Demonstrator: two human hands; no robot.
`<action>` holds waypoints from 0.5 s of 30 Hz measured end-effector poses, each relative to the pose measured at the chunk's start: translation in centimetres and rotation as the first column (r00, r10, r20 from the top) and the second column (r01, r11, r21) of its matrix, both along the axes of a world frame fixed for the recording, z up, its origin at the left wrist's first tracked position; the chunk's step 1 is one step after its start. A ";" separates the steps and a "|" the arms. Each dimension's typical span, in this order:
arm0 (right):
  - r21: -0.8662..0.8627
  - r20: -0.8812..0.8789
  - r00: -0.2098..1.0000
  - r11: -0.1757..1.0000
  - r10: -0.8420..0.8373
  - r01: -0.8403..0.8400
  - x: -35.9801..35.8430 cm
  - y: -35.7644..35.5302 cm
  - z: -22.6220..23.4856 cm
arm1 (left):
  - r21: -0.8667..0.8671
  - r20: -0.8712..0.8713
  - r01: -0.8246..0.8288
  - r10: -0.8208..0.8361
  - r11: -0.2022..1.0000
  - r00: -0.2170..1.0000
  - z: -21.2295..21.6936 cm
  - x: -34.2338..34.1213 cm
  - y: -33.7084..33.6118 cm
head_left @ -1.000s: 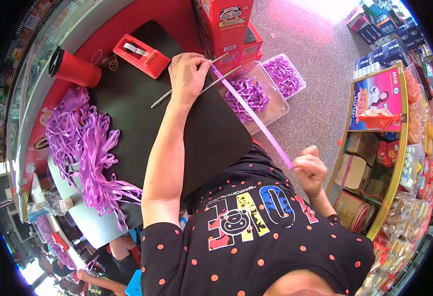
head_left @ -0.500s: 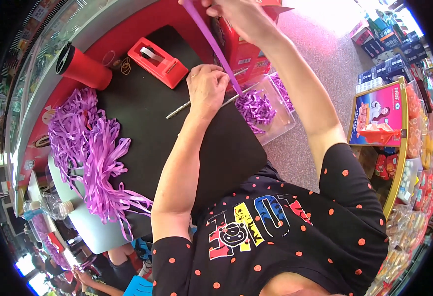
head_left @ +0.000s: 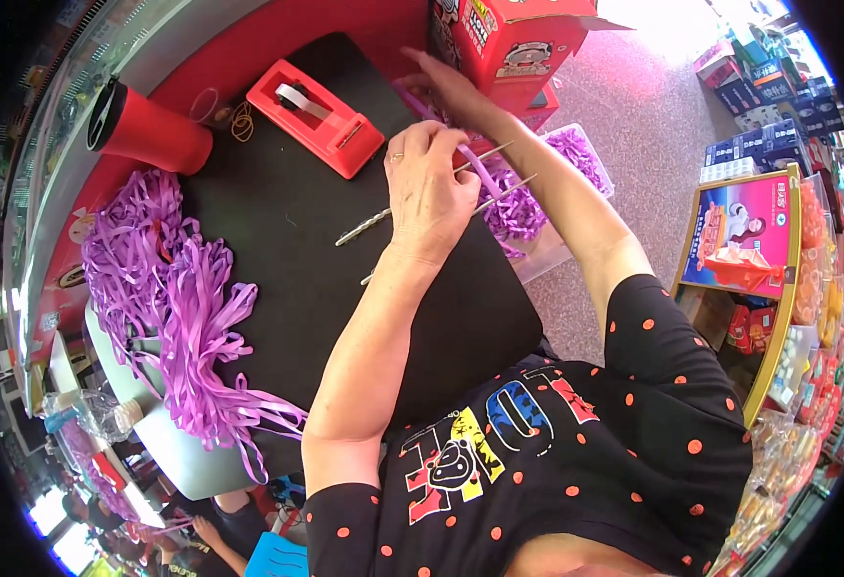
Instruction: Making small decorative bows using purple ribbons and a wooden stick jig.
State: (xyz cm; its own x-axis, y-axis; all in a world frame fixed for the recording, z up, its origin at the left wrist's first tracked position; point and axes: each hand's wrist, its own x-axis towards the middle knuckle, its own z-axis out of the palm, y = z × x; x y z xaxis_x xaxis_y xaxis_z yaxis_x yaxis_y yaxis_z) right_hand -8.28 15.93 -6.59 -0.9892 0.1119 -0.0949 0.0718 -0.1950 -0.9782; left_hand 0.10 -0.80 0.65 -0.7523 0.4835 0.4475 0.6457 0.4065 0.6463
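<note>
Blk tabletop [head_left: 297,288] fills the ctr, w/ a big ribbon bundle [head_left: 176,308] at 9 o'clock & a clear bin [head_left: 544,258] of purple pcs past its edge at 2. L hand [head_left: 431,188], at 12, is closed round metal rods [head_left: 365,226]; R hand [head_left: 446,93], farther out at 12, is blurred, can't tell if it's gripping. Thin purple strip [head_left: 480,171] crosses the rods at 1, by L thumb.

We are looking across a black table [head_left: 297,298], with a red wall panel [head_left: 383,34] rising at its far side. To its right, speckled grey floor [head_left: 624,183] is stretching toward a bright glare [head_left: 633,40], while we are seeing a gold-edged shelf unit [head_left: 793,226] standing nearer on the right.
</note>
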 end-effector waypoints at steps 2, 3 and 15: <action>0.006 0.061 0.998 1.000 -0.014 0.014 0.7 -0.8 -2.5 | -0.031 -0.009 0.011 -0.011 0.999 1.000 -0.4 -0.1 -0.4; 0.002 0.062 0.998 1.000 -0.012 0.012 1.6 -1.3 -3.9 | -0.055 -0.015 0.025 -0.026 0.998 1.000 -0.6 -0.2 -0.7; 0.158 0.132 0.945 0.948 -0.299 0.278 28.8 -4.3 -5.0 | -0.073 -0.016 0.040 -0.041 0.997 0.999 0.0 0.0 -0.4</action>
State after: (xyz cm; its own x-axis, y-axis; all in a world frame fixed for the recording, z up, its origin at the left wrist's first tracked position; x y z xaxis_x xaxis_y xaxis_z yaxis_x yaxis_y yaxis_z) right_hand 20.50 11.63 -11.62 -0.8874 0.4124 -0.2058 0.1822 -0.0961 -0.9785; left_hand 0.13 -1.22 0.70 -0.7236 0.5451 0.4234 0.6738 0.4249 0.6045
